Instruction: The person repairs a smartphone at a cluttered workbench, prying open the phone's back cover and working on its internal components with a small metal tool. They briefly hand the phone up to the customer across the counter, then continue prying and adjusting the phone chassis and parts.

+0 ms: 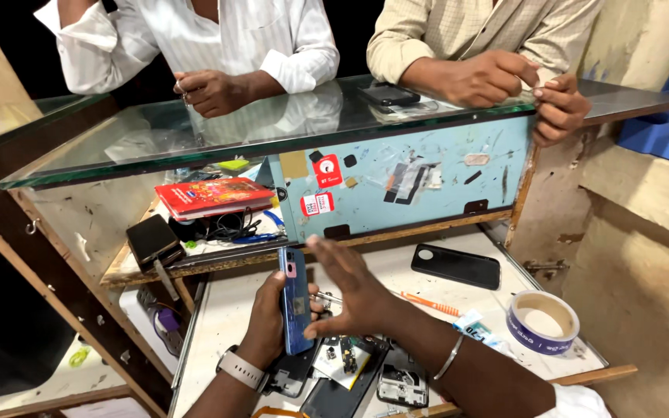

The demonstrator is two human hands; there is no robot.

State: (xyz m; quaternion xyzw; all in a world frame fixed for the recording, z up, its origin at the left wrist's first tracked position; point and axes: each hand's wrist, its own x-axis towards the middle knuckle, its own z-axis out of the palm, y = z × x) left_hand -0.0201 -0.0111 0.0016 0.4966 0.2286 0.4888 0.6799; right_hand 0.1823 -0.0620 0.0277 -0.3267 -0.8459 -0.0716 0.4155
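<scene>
My left hand [269, 321] grips a blue smartphone [296, 302], held upright on its edge above the white workbench [226, 310]. A pale watch sits on that wrist. My right hand [350, 290] is spread open just right of the phone, thumb near its lower edge, fingers apart and holding nothing. A metal bangle circles the right wrist. Below both hands lie several opened phone bodies and small parts [350, 368].
A black phone back cover [456, 265], an orange tool [427, 303], a tape roll [542, 322] and a small tube lie on the bench. A glass counter [272, 124] stands ahead; two people lean on it, with a dark phone [387, 94]. A red booklet [212, 197] and cables sit beneath.
</scene>
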